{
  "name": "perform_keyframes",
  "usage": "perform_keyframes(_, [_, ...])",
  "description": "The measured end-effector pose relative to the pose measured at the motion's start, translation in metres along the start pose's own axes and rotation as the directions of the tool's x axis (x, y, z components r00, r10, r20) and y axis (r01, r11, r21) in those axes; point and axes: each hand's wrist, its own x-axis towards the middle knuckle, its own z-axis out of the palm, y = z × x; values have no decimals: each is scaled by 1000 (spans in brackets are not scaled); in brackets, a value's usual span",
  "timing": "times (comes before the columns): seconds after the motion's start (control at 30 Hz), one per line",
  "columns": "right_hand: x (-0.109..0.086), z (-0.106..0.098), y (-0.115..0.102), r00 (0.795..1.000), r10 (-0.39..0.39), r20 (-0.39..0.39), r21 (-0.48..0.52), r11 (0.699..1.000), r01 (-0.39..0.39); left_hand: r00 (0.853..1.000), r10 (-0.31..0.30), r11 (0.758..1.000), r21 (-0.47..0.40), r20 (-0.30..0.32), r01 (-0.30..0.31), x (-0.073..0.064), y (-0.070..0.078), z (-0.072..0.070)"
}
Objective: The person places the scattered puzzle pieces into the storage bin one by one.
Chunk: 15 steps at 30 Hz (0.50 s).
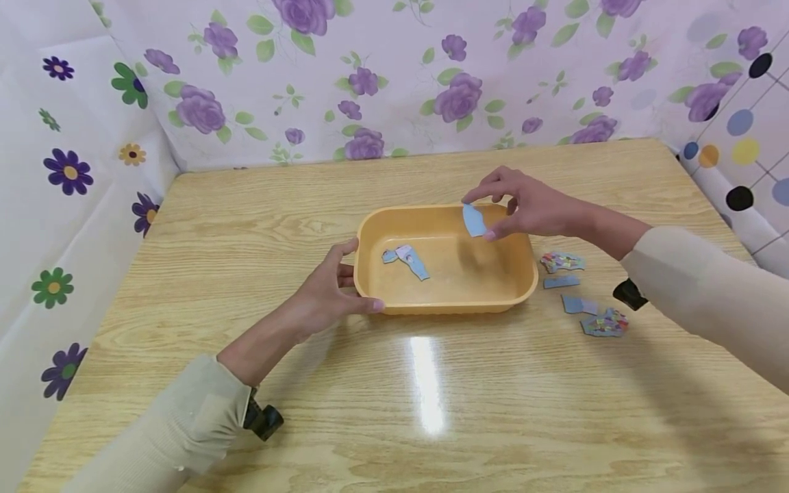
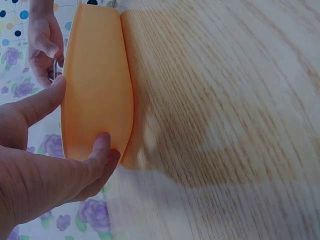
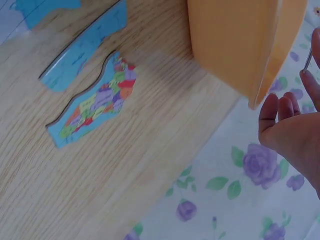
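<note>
My left hand (image 1: 322,296) grips the left end of an orange plastic tub (image 1: 456,307), thumb at its near corner and fingers against the end wall. In the left wrist view those fingers spread along the tub's outer wall (image 2: 100,75). Over the tub's right half, my right hand (image 1: 535,204) pinches a light-blue map puzzle piece (image 1: 474,221) between thumb and fingertips. In the left wrist view that piece shows only as a thin edge. Inside the tub, on the left, lie pale-blue puzzle pieces (image 1: 411,260) close together.
Right of the tub lie several puzzle pieces: a multicoloured map piece (image 1: 562,261), a narrow blue strip (image 1: 561,281), a blue-and-lilac piece (image 1: 579,305) and another multicoloured piece (image 1: 607,323). Flowered cloth (image 1: 401,75) hangs behind the wooden table (image 1: 259,226).
</note>
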Motion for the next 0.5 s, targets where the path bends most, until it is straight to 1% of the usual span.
perform_keyframes(0.23, [11,25,-7,998,-61,26,-29,998,62,1000,-6,1000,5,-3,6,0,1,0])
perform_keyframes(0.5, [17,44,-14,991,-126,36,-123,984,130,1000,-8,1000,-1,-2,8,0,1,0])
